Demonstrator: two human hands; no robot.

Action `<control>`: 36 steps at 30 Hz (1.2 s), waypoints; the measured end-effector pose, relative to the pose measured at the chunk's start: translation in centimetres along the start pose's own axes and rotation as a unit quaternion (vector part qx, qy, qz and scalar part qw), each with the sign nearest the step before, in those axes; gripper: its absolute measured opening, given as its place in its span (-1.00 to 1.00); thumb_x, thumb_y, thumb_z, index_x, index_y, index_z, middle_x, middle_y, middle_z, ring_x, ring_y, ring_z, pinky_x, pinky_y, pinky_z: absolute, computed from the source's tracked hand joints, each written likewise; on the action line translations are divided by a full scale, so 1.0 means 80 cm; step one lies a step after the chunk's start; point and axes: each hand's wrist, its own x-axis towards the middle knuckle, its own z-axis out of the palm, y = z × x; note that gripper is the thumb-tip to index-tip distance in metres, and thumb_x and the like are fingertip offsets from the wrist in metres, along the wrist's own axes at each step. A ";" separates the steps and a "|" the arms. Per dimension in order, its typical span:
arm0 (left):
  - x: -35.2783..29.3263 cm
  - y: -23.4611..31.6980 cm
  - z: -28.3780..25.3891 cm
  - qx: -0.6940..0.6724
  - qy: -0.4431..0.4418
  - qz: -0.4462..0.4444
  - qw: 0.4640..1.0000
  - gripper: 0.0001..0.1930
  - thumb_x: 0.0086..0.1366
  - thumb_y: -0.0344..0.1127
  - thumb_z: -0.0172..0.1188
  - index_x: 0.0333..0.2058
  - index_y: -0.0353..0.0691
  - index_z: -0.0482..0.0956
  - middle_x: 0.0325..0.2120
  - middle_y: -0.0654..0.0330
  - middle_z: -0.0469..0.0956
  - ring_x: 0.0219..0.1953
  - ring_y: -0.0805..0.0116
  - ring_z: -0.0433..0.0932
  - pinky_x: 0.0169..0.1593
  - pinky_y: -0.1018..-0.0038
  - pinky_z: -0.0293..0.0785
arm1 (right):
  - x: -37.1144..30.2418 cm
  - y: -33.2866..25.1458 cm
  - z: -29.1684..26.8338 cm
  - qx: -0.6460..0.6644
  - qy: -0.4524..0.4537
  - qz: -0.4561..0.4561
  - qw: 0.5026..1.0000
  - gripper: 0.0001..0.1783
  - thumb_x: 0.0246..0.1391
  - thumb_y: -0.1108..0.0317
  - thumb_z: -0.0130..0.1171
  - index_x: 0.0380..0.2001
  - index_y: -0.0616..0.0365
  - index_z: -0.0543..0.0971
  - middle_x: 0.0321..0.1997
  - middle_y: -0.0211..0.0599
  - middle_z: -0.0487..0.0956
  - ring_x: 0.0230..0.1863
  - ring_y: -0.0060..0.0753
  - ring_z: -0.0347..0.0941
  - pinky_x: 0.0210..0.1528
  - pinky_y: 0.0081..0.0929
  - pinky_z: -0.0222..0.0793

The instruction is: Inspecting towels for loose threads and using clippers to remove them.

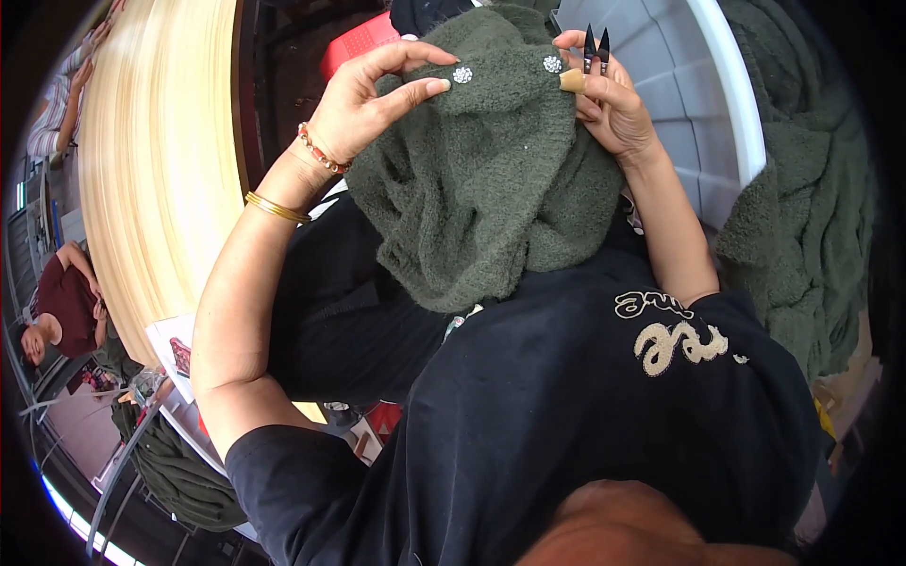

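Observation:
A dark green fuzzy knit sweater [472, 179] hangs over my lap, its upper edge stretched between both hands. My left hand [363, 99] pinches that edge between thumb and fingers, beside a round sparkly button [462, 74]. At the other end my right hand [613, 104] grips the knit close to a second sparkly button [552, 64]. Small thread snips [596, 52] stick up from among my right fingers, their two dark blades apart. A tan cover [572, 81] sits on the right thumb. The fingertips behind the knit are partly hidden.
A pale wooden table [160, 170] curves along the left. A large grey plastic tub [694, 85] stands at the right, with more green knitwear [802, 208] beyond its rim. A red container [359, 45] lies behind my left hand. Other people [71, 292] sit across the table.

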 end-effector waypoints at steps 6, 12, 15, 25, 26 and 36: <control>0.000 -0.003 0.003 0.057 0.033 0.000 0.998 -0.83 0.22 -0.43 0.18 -0.19 -0.26 0.58 -0.38 0.38 0.56 -0.31 0.66 0.44 -0.19 0.68 0.40 | 0.002 -0.014 0.007 -0.096 -0.007 0.021 0.995 -0.53 -0.12 0.39 0.12 -0.06 0.22 0.38 -0.42 -0.57 0.36 -0.65 -0.88 0.06 -0.66 -0.87 -0.05; 0.002 -0.018 0.004 0.070 0.098 0.039 0.992 -0.87 0.23 -0.36 0.19 -0.29 -0.27 0.56 -0.41 0.37 0.52 -0.42 0.66 0.43 -0.31 0.70 0.38 | 0.006 -0.031 0.030 -0.343 -0.026 0.014 0.939 -0.64 -0.08 0.32 0.12 -0.15 0.16 0.49 -0.40 -0.60 0.39 -0.58 -0.89 0.10 -0.53 -0.84 -0.02; 0.002 -0.005 0.008 0.088 0.107 0.040 0.990 -0.87 0.25 -0.34 0.17 -0.30 -0.27 0.54 -0.43 0.39 0.48 -0.46 0.68 0.40 -0.36 0.70 0.37 | 0.011 -0.041 0.034 -0.399 -0.073 0.013 0.914 -0.64 -0.01 0.29 0.12 -0.12 0.17 0.48 -0.41 -0.61 0.38 -0.52 -0.87 0.14 -0.46 -0.82 0.03; 0.004 0.005 0.019 0.021 0.152 0.014 0.988 -0.85 0.29 -0.31 0.13 -0.28 -0.28 0.50 -0.54 0.41 0.44 -0.49 0.72 0.35 -0.42 0.72 0.32 | 0.009 -0.072 0.121 -0.551 -0.042 -0.160 0.818 -0.68 0.12 0.39 0.02 -0.04 0.18 0.48 -0.43 -0.51 0.36 -0.42 -0.67 0.25 -0.35 -0.68 0.20; 0.004 0.006 0.020 0.021 0.154 0.015 0.988 -0.85 0.29 -0.31 0.13 -0.28 -0.28 0.50 -0.54 0.41 0.44 -0.49 0.72 0.35 -0.42 0.72 0.32 | 0.007 -0.069 0.123 -0.573 -0.045 -0.162 0.802 -0.69 0.09 0.42 0.04 -0.07 0.19 0.50 -0.44 -0.49 0.36 -0.44 -0.66 0.25 -0.38 -0.67 0.21; 0.004 0.016 0.024 -0.016 0.158 0.016 0.987 -0.87 0.32 -0.33 0.09 -0.29 -0.27 0.47 -0.57 0.39 0.41 -0.48 0.70 0.37 -0.40 0.72 0.33 | 0.020 -0.069 0.129 -0.620 -0.049 -0.169 0.765 -0.73 0.06 0.46 0.10 -0.14 0.22 0.56 -0.46 -0.37 0.43 -0.44 -0.57 0.34 -0.37 -0.61 0.24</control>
